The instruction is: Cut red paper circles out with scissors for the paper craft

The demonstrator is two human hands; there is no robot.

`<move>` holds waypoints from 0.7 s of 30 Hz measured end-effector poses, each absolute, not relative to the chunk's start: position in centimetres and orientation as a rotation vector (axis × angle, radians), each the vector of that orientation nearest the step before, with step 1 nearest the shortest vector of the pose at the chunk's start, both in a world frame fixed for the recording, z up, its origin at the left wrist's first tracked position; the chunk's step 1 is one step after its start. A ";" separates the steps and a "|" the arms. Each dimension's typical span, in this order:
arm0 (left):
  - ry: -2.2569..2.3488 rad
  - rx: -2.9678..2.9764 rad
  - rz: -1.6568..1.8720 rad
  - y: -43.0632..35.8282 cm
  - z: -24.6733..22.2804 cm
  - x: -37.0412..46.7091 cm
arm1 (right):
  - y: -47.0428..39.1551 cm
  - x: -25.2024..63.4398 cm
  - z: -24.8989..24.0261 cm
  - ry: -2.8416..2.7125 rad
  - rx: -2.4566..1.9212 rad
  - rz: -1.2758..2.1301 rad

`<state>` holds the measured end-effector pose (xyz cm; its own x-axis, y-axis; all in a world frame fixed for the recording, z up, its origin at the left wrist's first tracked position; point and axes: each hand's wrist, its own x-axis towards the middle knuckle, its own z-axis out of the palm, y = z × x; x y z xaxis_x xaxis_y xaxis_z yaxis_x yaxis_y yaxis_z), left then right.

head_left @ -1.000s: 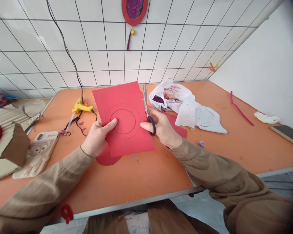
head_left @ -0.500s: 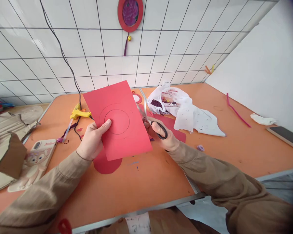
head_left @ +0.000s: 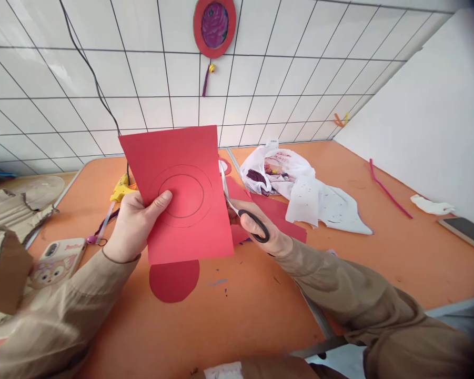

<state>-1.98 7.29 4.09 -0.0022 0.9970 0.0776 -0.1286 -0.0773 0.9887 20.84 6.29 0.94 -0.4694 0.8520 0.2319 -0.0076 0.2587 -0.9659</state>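
Note:
My left hand (head_left: 132,223) pinches a red paper sheet (head_left: 193,239) by its left side, thumb on the front and the other fingers hidden behind. Two circles, one inside the other, are drawn on the sheet, which is held up above the table. In my right hand (head_left: 270,237) is a pair of scissors (head_left: 256,225) with black handles, its blades at the sheet's right edge. Whether the blades are cutting into the paper I cannot tell. A dark red paper disc (head_left: 174,287) lies on the table below the sheet, partly covered by it.
Behind my left hand lies a yellow glue gun (head_left: 122,188). A phone (head_left: 57,260) and torn cardboard (head_left: 8,263) are at the left. Right of centre sit a white plastic bag (head_left: 295,166) and red paper pieces (head_left: 282,216) on the orange table (head_left: 379,263).
The red sheet has turned more upright and shifted a little left with my left hand. The scissors remain at its right edge, now pointing more upward. The view has tilted slightly.

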 end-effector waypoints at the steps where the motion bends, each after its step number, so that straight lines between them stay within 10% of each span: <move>1: 1.118 1.186 1.319 7.3 4.3 -2.2 | 6.3 20.9 1.0 -1.727 -0.731 1.343; 21: 1.315 1.252 1.140 7.0 7.5 -3.5 | 6.1 20.9 -0.5 -1.823 -0.586 1.492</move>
